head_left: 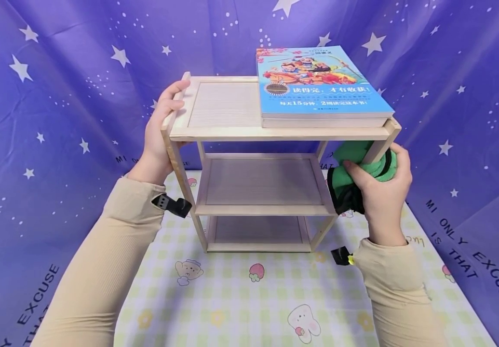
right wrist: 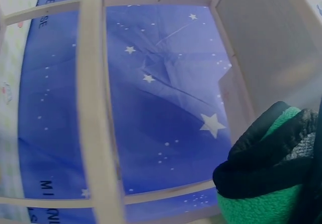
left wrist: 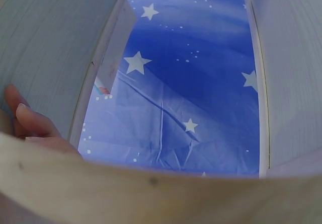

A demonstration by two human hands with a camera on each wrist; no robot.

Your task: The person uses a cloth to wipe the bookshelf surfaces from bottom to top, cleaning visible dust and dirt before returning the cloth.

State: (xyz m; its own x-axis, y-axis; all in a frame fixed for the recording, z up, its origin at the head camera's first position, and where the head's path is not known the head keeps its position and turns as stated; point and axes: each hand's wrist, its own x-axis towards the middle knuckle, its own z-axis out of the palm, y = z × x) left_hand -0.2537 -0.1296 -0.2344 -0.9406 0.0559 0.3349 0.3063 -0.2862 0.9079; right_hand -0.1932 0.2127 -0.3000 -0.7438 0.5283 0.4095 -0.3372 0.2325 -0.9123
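Note:
A pale wooden three-tier shelf (head_left: 232, 134) stands in the middle, with books (head_left: 314, 86) stacked on the right of its top. My left hand (head_left: 161, 125) grips the top's left end, fingers over the rim; in the left wrist view the fingers (left wrist: 37, 121) lie against a panel. At the right front post, my right hand (head_left: 388, 193) holds a bunched green cloth (head_left: 355, 176) with black edging, fingers curled round it. That cloth (right wrist: 261, 199) fills the lower right of the right wrist view. Whether the right hand also grips the post is unclear.
A checked tablecloth (head_left: 232, 299) with cartoon prints lies under the shelf. Purple curtain fabric (head_left: 80, 58) with white stars surrounds the back and sides. Black wrist devices are strapped near both cuffs (head_left: 173, 205).

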